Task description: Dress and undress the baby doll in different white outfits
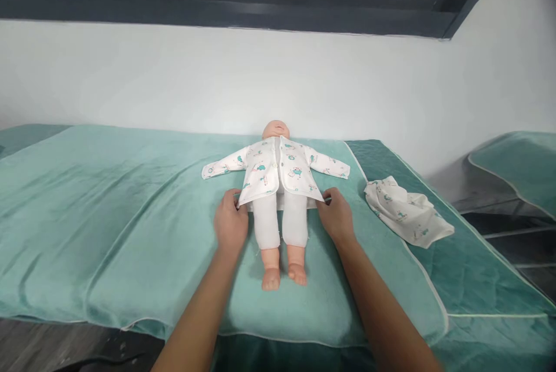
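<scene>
A baby doll lies on its back, its feet toward me and its arms spread wide. It wears a white printed jacket that hangs open down the front over a white cloth body. My left hand pinches the jacket's lower corner on the left side. On the other side, my right hand grips the opposite lower corner beside the doll's hip. Both hands are closed, with the hem stretched between them. The doll's own hands are hidden in the sleeves.
A crumpled garment in the same print lies to the right. Beneath everything is a green blanket over a darker green quilted cover. A white wall and a dark window frame stand behind. A grey floor shows at lower left.
</scene>
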### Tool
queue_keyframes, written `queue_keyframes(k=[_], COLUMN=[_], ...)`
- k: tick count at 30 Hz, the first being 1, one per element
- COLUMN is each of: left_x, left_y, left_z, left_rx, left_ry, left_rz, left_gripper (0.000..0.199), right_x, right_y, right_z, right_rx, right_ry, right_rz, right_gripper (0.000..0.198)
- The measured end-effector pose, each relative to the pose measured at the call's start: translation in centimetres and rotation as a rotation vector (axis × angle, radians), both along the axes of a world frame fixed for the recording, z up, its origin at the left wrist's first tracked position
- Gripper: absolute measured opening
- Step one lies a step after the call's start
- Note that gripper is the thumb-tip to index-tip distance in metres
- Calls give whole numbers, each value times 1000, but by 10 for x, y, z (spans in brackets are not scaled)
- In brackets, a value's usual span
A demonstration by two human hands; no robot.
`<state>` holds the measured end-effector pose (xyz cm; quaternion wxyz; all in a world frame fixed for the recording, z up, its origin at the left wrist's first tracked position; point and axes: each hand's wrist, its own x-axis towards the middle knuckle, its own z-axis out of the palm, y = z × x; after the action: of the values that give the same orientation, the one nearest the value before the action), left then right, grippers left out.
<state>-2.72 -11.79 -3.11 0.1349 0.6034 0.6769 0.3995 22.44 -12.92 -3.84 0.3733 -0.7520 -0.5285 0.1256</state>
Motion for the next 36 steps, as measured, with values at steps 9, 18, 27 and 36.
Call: queue_keyframes(k=[9, 18, 27, 36], left_x=[3, -4, -12, -68], left_y=[1, 3, 32, 73], left_z=[4, 3, -12, -3], left_rx=[123, 208, 161, 32], left_ry=[-250, -363, -175, 432], left_rz=[-161, -282, -87, -53], left_gripper=[28, 41, 46, 50], right_x=[4, 139, 185, 104], right_y=[-12, -82, -98, -122], right_z=[-6, 5, 11, 68], right_rx=[206, 136, -189, -102], right_ry=[152, -678, -404, 394], right_rz=[313, 42, 65, 239], right_gripper=[36, 39, 35, 49])
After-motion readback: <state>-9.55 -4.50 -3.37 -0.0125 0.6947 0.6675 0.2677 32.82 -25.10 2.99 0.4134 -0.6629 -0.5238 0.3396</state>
